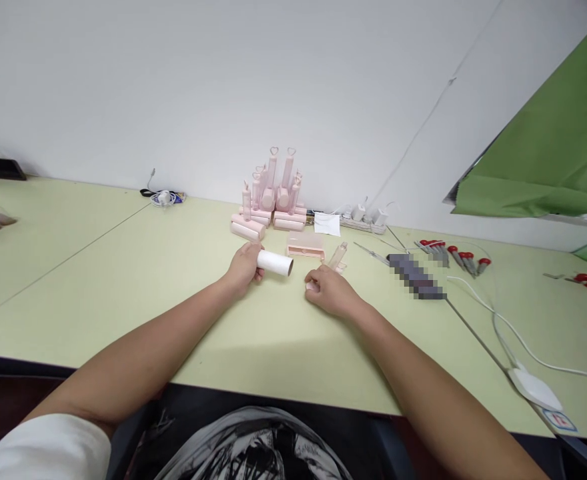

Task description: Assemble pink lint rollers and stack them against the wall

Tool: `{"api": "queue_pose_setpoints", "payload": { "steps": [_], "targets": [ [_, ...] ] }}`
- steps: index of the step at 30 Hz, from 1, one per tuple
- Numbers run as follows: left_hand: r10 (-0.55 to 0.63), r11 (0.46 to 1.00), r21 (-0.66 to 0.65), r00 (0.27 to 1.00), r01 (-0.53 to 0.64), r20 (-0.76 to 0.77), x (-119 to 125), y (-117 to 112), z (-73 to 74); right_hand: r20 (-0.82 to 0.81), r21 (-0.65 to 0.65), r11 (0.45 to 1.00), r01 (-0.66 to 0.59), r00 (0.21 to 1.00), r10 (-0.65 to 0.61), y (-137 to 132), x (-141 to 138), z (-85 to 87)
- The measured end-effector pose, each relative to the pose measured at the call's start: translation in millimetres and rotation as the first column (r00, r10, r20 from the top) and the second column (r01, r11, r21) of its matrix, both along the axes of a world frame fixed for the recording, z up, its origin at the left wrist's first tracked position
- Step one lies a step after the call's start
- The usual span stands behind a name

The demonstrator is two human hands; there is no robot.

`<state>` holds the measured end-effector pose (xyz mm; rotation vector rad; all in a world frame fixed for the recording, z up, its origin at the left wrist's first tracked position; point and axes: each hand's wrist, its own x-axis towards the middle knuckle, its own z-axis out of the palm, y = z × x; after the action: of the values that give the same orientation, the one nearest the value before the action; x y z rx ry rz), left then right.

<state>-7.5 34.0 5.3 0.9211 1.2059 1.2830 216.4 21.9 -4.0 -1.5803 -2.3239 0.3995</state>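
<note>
My left hand (245, 268) is closed around one end of a white lint roller refill (275, 263), whose open core faces right. To its right, my right hand (329, 290) rests low over the table with its fingers curled together. A small pale piece shows at those fingertips, too little of it to name. Just behind the right hand lies a clear and pink handle (338, 255), partly hidden by the knuckles. A pink roller cover (305, 250) sits on the table between and beyond both hands.
Several pink lint rollers (283, 199) are stacked against the wall. A white paper (327, 224) and a power strip (363, 223) are beside them. At right are a blurred dark object (417, 277), several red-handled tools (466, 259) and a white cable (518, 333).
</note>
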Motion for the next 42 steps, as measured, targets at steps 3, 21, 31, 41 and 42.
{"api": "queue_pose_setpoints", "payload": {
  "steps": [3,21,31,41,42],
  "targets": [
    [-0.005,1.000,0.000,1.000,0.005,-0.008,-0.2,0.2,-0.2,0.022,0.000,1.000,-0.023,0.999,0.023,-0.4,-0.3,0.7],
    [-0.038,0.999,0.007,0.998,0.039,-0.059,0.6,1.6,-6.8,-0.223,-0.016,0.999,0.042,0.974,-0.045,4.9,2.3,-0.6],
    [-0.086,0.996,-0.031,0.995,0.084,-0.051,2.6,0.0,-8.2,-0.770,-0.267,0.963,-0.033,0.608,-0.192,4.6,-7.8,-9.7],
    [-0.164,0.985,-0.052,0.986,0.164,0.012,6.9,-3.5,-7.9,-0.851,-0.163,0.985,-0.055,0.514,-0.112,-3.5,-17.8,-8.8],
    [-0.172,0.984,-0.052,0.985,0.173,0.024,7.8,-4.2,-7.7,-0.847,-0.158,0.986,-0.060,0.522,-0.104,-4.4,-18.3,-7.9]
  ]
}}
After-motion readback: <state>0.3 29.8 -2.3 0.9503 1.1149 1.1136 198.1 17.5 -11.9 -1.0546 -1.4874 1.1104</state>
